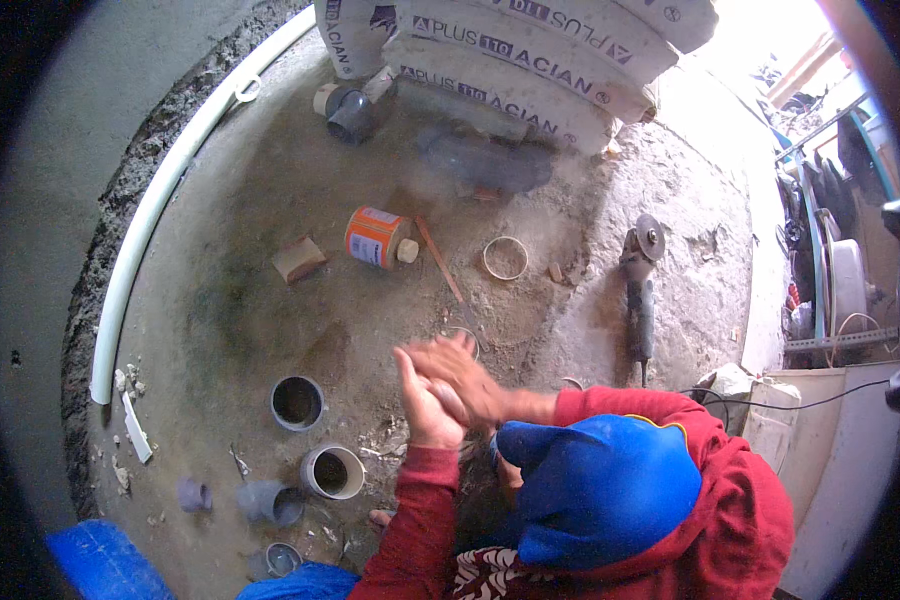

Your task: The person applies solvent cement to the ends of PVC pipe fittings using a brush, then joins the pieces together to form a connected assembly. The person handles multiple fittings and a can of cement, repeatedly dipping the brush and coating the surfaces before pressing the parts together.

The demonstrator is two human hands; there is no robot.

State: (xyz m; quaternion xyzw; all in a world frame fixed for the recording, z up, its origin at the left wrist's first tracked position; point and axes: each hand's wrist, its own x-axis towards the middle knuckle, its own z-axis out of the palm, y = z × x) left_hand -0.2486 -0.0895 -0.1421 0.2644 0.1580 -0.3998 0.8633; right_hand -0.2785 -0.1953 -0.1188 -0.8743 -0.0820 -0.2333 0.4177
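Neither of my hands shows. Another person crouches at the lower right, in red sleeves and a blue head covering (pixel 600 490). That person's two hands (pixel 445 390) are pressed together, one over the other and blurred; whether anything lies between them cannot be made out. Just beyond them is a thin ring (pixel 462 343), partly covered. A brown strip (pixel 438 258) lies farther off, beside an orange bottle-shaped container (pixel 378 238) with a pale cap, lying on its side. Left of the hands stand two round pipe fittings, one grey (pixel 297 403) and one pale-rimmed (pixel 333 471).
An angle grinder (pixel 642 290) lies on the right, its cord trailing near the person. Stacked sacks (pixel 530 70) stand at the back. A long white pipe (pixel 160 190) follows the left wall. Grey fittings (pixel 270 502) and blue cloth (pixel 105 560) are at the lower left.
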